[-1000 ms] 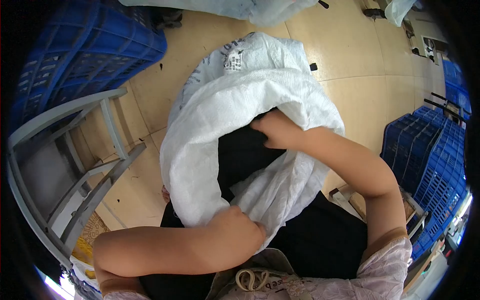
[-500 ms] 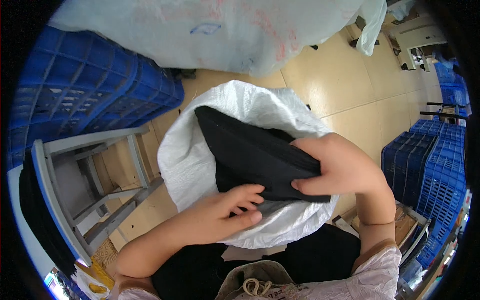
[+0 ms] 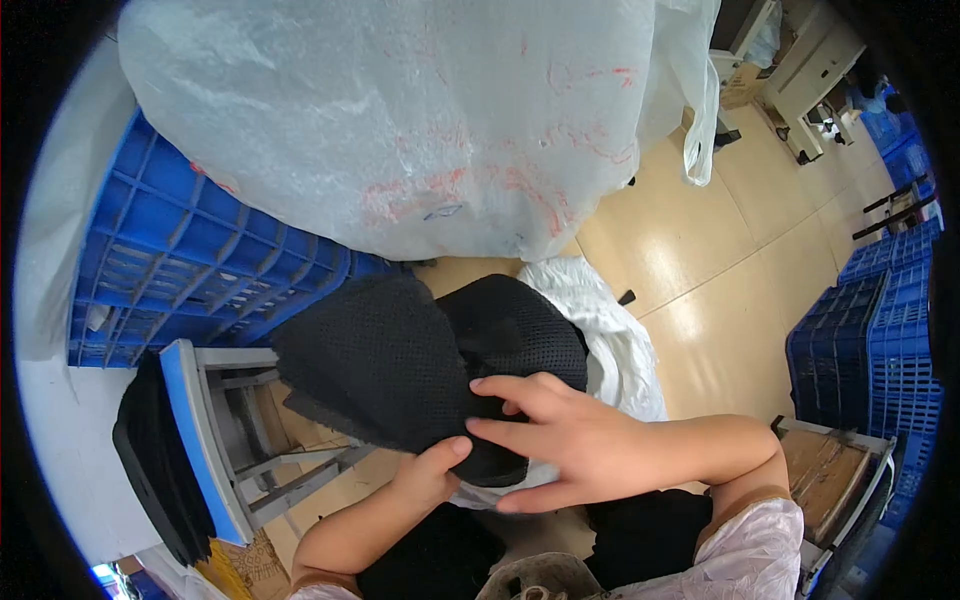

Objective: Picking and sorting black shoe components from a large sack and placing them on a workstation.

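Note:
Black mesh-textured fabric pieces [image 3: 365,350] are lifted above my lap, one flap fanned out to the left. My left hand [image 3: 430,475] is closed on their lower edge, thumb on top and the other fingers hidden underneath. A second rounded part of the black fabric [image 3: 525,315] curves up behind. Over its lower right side my right hand [image 3: 580,430] lies with fingers spread, fingertips at the fabric and not wrapped round it. Beneath and to the right shows the crumpled white woven sack [image 3: 625,350], partly covered by the fabric.
A large translucent plastic bag [image 3: 400,130] bulges close in front. Blue plastic crates [image 3: 200,235] stand at left, and more blue crates [image 3: 885,345] at right. Beside my left arm is a grey-framed stool [image 3: 290,490] with black fabric [image 3: 150,460] hanging next to it.
The black fabric has come up out of the sack and moved left. My left hand now grips it; my right hand has let go and spread its fingers. The view has tilted up.

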A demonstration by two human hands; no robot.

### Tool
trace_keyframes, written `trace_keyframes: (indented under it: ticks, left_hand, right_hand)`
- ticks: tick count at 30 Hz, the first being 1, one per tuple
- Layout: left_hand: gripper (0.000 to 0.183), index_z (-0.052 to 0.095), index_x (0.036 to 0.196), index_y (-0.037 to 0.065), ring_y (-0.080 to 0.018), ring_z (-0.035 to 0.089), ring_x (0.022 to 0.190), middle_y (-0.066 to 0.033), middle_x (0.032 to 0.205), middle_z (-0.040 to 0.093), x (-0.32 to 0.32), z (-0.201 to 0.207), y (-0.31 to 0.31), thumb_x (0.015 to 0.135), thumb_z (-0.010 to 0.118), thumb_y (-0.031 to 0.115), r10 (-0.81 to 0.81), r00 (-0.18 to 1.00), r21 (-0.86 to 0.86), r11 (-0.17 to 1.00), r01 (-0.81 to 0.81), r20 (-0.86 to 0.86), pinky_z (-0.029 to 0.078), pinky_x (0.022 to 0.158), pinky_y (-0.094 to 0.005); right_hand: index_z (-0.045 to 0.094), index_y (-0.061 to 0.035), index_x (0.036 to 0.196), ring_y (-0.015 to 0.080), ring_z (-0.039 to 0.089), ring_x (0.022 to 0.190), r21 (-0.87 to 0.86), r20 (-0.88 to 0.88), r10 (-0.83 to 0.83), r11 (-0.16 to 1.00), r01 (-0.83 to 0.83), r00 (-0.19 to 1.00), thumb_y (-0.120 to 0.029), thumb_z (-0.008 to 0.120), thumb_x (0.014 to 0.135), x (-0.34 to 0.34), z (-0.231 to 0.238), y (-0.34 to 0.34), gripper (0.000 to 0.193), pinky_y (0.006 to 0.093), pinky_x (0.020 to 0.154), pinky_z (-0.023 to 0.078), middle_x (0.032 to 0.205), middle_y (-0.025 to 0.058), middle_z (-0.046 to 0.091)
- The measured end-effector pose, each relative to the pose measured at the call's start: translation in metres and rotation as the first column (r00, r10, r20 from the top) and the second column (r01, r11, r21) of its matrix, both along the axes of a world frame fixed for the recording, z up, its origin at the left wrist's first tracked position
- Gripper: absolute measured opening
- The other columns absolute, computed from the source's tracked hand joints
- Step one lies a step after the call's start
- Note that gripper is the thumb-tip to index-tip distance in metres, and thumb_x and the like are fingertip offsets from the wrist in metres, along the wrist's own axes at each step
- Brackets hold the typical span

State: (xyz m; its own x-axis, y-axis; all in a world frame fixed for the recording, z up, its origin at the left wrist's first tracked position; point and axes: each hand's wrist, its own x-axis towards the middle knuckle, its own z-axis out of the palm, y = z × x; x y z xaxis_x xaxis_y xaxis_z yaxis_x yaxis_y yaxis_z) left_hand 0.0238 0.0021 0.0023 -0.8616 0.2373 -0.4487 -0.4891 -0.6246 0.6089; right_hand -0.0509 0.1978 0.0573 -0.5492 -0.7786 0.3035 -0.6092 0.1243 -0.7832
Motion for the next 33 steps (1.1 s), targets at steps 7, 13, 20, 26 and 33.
trace_keyframes:
  ticks: [7,13,20,26,33]
  left_hand:
    - [0.070,0.035,0.132,-0.001,-0.0325,0.043,0.121,-0.0170,0.130,0.045,-0.015,0.028,-0.019,0.065,0.056,0.007,0.151,0.979,0.168,0.977,-0.128,-0.136,0.035,0.102,-0.0422]
    - [0.070,0.038,0.130,-0.003,-0.0297,0.044,0.119,-0.0170,0.128,0.046,-0.018,0.013,-0.022,0.064,0.061,-0.001,0.003,0.988,-0.103,0.995,0.013,0.157,0.035,0.102,-0.0387]
    - [0.078,0.033,0.132,-0.006,-0.0254,0.039,0.123,-0.0169,0.131,0.042,-0.030,0.017,-0.016,0.072,0.074,0.021,-0.303,0.930,-0.650,0.753,0.100,-0.207,0.030,0.102,-0.0349]
    - [0.064,0.025,0.136,-0.006,-0.0235,0.035,0.126,-0.0171,0.134,0.039,-0.022,0.017,-0.010,0.091,0.054,0.027,-0.097,0.863,-0.552,0.803,-0.226,-0.496,0.027,0.104,-0.0331]
    - [0.049,0.030,0.135,-0.003,-0.0233,0.054,0.108,-0.0184,0.117,0.054,-0.026,0.034,-0.017,0.096,0.043,0.023,-0.331,0.845,-0.744,0.658,-0.112,-0.420,0.040,0.091,-0.0300]
  right_hand:
    - [0.059,-0.0014,0.101,0.0169,0.055,0.089,0.133,0.819,-0.224,0.970,0.204,0.529,-0.051,0.059,0.082,-0.044,-0.046,0.047,0.053,0.0299,0.077,0.045,0.099,0.0086,0.057]
    - [0.036,0.0036,0.132,0.0278,0.047,0.119,-0.469,0.876,0.481,0.830,0.301,0.038,-0.058,0.056,0.080,-0.028,-0.062,0.029,0.083,0.0432,0.103,0.034,0.131,0.0166,0.046]
    - [0.043,0.0042,0.125,0.0271,0.053,0.111,-0.093,0.987,0.136,0.920,0.381,-0.088,-0.007,0.064,0.077,-0.027,-0.074,0.016,0.053,0.0398,0.097,0.041,0.122,0.0165,0.053]
    - [0.047,0.0062,0.120,0.0274,0.057,0.105,-0.086,0.950,0.227,0.850,0.520,-0.213,-0.006,0.061,0.079,-0.015,-0.108,0.016,0.045,0.0405,0.094,0.044,0.118,0.0174,0.055]
    - [0.047,0.0031,0.123,0.0284,0.055,0.110,-0.195,0.922,0.307,0.894,0.403,-0.235,-0.021,0.055,0.083,-0.008,-0.130,0.023,0.048,0.0419,0.099,0.039,0.121,0.0173,0.055]
